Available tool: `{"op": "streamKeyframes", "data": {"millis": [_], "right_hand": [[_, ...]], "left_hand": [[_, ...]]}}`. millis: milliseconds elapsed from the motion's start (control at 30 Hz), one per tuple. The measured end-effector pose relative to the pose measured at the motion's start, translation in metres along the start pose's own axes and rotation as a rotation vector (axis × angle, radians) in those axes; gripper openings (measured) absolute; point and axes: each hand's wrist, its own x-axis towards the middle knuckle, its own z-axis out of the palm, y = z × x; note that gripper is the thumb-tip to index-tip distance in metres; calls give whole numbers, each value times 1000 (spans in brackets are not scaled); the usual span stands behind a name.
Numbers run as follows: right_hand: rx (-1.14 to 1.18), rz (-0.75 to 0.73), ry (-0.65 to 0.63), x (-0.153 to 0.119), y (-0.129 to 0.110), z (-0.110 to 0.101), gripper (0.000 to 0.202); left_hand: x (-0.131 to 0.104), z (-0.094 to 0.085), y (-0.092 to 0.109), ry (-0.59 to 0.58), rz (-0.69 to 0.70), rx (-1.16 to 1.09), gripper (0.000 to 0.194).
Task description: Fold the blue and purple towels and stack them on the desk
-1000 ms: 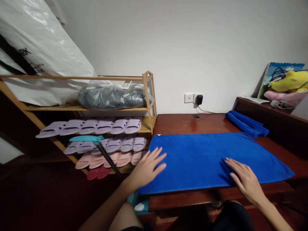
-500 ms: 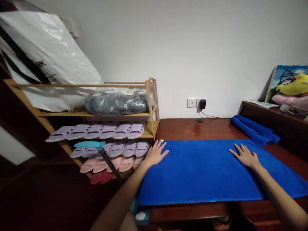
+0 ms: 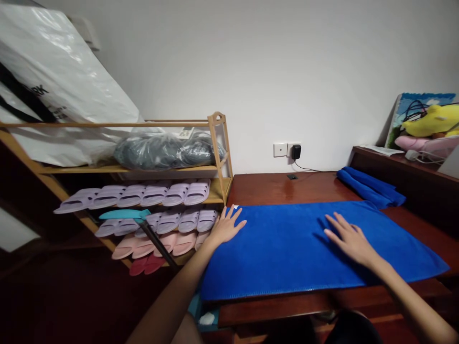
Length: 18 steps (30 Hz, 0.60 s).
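A blue towel (image 3: 279, 253) lies spread flat over the dark red wooden desk (image 3: 272, 188), its near edge reaching the desk's front. My left hand (image 3: 226, 226) rests on the towel's far left corner, fingers spread, beside a small white tag. Over the right half of the towel is my right hand (image 3: 347, 240), with fingers apart and nothing in them. A shadow falls beside it, and whether it touches the cloth I cannot tell. Behind the towel, at the right, lies a folded blue towel (image 3: 371, 187).
On the left stands a wooden rack (image 3: 219, 157) with purple slippers (image 3: 168, 193), pink slippers (image 3: 184, 242) and a plastic-wrapped bundle (image 3: 165, 150). A white bag (image 3: 71, 76) leans on top. A black plug (image 3: 296, 152) sits in the wall; a yellow plush toy (image 3: 430, 122) lies on the right ledge.
My right hand has moved left across the towel and seems slightly raised. My left hand stays at the far left corner. The view has shifted a little to the right.
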Motion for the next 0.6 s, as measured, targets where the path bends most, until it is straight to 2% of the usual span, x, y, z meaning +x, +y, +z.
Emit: {"op": "streamKeyframes", "data": {"millis": [67,100,200,333,467,533,600], "right_hand": [[26,-244,-1,-32,-37,-4,60],[15,-319,10,-47,-53,-3,59],[-24,-425,49,-76,-80,7,62],[-42,-442,120,-83,-81,21,67],[31,-496,236,-92,-74,19,65],[143,-497,357,-108,-71,21,61],[278,-411,510,-129,-72,30,56]], "left_hand": [[2,0,0,-7,-13,6,72],[3,1,0,-8,-19,9,71],[6,5,-2,-3,-25,8,70],[8,9,-4,4,-43,-30,69],[7,7,-4,-3,-36,0,68],[6,0,-1,-38,-45,39,67],[8,-10,8,-56,-63,105,65]]}}
